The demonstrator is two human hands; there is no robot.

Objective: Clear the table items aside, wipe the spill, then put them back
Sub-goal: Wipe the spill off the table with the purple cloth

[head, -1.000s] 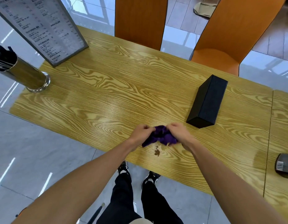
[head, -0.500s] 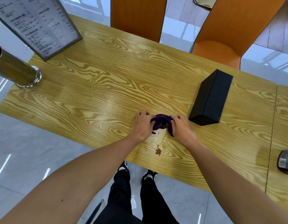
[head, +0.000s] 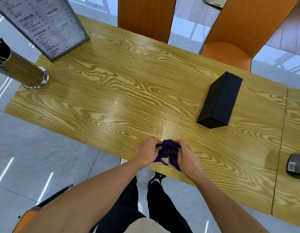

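Cloth (head: pixel 169 152) sits bunched between your two hands at the near edge of the table (head: pixel 112 98), purple and crumpled, with loose ends trailing toward you. Your left hand (head: pixel 146 153) curls its fingers around the cloth's left side; your right hand (head: pixel 188 156) grips the right side, fingers closed into the fabric. You cannot see the spill; the cloth and hands cover that spot. A black box (head: pixel 219 100) lies well apart toward the right end. A metal holder (head: pixel 23 71) stands at the left end near the far corner, and the menu stand (head: pixel 43 26) leans just beyond it at the far edge.
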